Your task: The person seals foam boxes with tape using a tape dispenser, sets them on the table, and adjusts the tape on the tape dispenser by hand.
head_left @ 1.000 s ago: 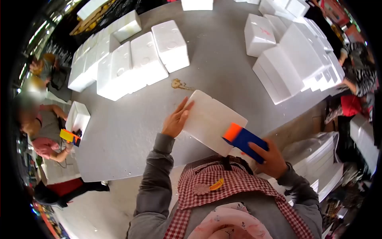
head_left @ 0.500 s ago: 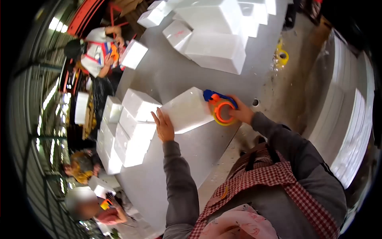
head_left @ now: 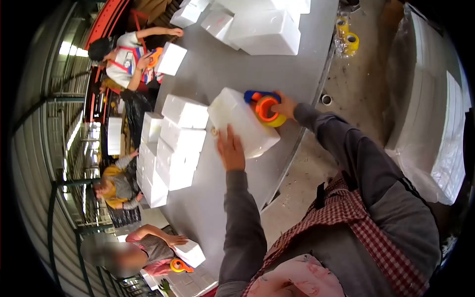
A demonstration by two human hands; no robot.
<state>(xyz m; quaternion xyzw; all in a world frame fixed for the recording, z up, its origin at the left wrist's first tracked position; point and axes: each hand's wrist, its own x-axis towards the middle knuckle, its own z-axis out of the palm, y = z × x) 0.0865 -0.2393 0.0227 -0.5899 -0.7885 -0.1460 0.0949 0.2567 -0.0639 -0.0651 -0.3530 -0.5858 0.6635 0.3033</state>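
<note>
A white foam box point(head_left: 236, 115) sits at an angle on the grey table in front of me. My left hand point(head_left: 231, 150) lies open against its near side, fingers stretched out and a little blurred. My right hand point(head_left: 284, 107) grips a blue and orange tape dispenser point(head_left: 267, 108) with a roll of yellowish tape on it. The dispenser is close against the box's right side; whether tape is stuck there I cannot tell. Left of the box, a block of stacked white foam boxes point(head_left: 180, 143) stands nearby.
More foam boxes point(head_left: 267, 32) are piled at the table's far end. Co-workers stand along the left side, one with a tape dispenser point(head_left: 180, 266). Yellow tape rolls point(head_left: 351, 43) lie on the floor right of the table edge. Wrapped white sheets point(head_left: 420, 119) stand at far right.
The box has turned and now stands apart from the stacked boxes. My left hand has shifted from its left end onto its near side. The dispenser stays in my right hand, by the box.
</note>
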